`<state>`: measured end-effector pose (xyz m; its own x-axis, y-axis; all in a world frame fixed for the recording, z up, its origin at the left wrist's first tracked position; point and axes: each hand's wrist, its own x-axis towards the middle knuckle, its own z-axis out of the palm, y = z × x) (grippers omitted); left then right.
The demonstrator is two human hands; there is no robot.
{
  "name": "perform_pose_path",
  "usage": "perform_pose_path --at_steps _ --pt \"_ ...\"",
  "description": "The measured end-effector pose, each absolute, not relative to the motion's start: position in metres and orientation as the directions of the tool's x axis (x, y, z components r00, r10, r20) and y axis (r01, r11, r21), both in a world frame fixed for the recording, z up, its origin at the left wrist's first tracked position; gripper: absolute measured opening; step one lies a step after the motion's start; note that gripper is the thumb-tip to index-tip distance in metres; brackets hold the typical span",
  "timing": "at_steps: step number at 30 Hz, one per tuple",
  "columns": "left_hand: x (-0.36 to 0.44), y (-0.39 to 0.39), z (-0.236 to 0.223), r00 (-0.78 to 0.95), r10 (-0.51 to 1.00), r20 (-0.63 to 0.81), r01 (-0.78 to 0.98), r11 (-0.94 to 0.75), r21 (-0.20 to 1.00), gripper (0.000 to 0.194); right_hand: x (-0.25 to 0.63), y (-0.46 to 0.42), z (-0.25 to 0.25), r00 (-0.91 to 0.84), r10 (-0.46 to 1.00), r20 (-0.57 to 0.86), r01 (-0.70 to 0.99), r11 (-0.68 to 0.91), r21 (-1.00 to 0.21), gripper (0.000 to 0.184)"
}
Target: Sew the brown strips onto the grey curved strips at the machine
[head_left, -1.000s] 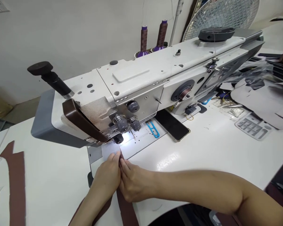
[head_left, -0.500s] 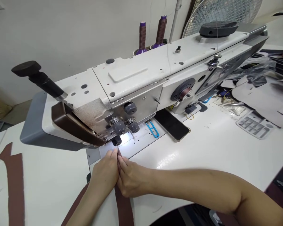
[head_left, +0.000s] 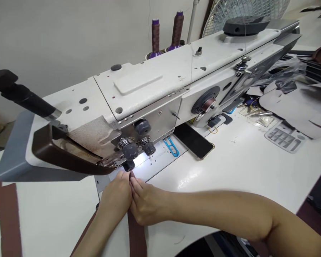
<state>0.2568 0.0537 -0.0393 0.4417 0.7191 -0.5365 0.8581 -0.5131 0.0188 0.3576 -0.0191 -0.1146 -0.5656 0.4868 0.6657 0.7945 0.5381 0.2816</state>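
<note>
A narrow dark brown strip of leather [head_left: 136, 232] runs up the white table between my hands, and its tip stands just below the presser foot [head_left: 128, 165] of an industrial sewing machine [head_left: 149, 89]. My left hand [head_left: 115, 201] and my right hand [head_left: 147, 205] meet at the strip, with fingertips pinching it from either side. The hands sit just in front of the lit needle plate [head_left: 160, 153]. Part of the strip is hidden behind my fingers. A second brown strip [head_left: 8, 221] lies on the table at the far left, away from both hands.
Beyond the needle plate lie a black phone [head_left: 194, 141] and a blue clip [head_left: 171, 147]. Two thread cones [head_left: 155, 37] stand behind the machine, near a fan [head_left: 243, 14]. Pale cut pieces [head_left: 296, 110] and a grey perforated plate [head_left: 285, 137] crowd the right side.
My hands have crept slightly left toward the presser foot, still pinching the strip. The whole scene has shifted left and up in view as my head turned.
</note>
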Motion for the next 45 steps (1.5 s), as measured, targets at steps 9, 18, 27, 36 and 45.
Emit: perform_pose_path --at_steps 9,18,27,36,45 --pt "0.257 0.055 -0.042 0.425 0.723 -0.545 0.813 -0.570 -0.122 0.039 0.358 -0.017 -0.112 -0.564 0.497 0.660 0.795 0.545 0.268 0.022" --pt "0.260 0.055 -0.039 0.407 0.719 -0.564 0.809 -0.570 -0.143 0.041 0.357 -0.018 -0.110 -0.557 0.500 0.662 0.801 0.535 0.269 0.023" --pt "0.258 0.055 -0.040 0.427 0.709 -0.561 0.777 -0.606 -0.174 0.039 0.357 -0.017 -0.110 -0.558 0.509 0.656 0.798 0.545 0.256 0.022" --pt "0.257 0.053 -0.038 0.433 0.716 -0.548 0.774 -0.607 -0.181 0.039 0.352 -0.021 -0.109 -0.553 0.513 0.657 0.807 0.526 0.269 0.023" --pt "0.254 0.059 -0.040 0.471 0.701 -0.536 0.755 -0.634 -0.167 0.035 0.346 -0.021 -0.104 -0.580 0.580 0.572 0.799 0.540 0.263 0.029"
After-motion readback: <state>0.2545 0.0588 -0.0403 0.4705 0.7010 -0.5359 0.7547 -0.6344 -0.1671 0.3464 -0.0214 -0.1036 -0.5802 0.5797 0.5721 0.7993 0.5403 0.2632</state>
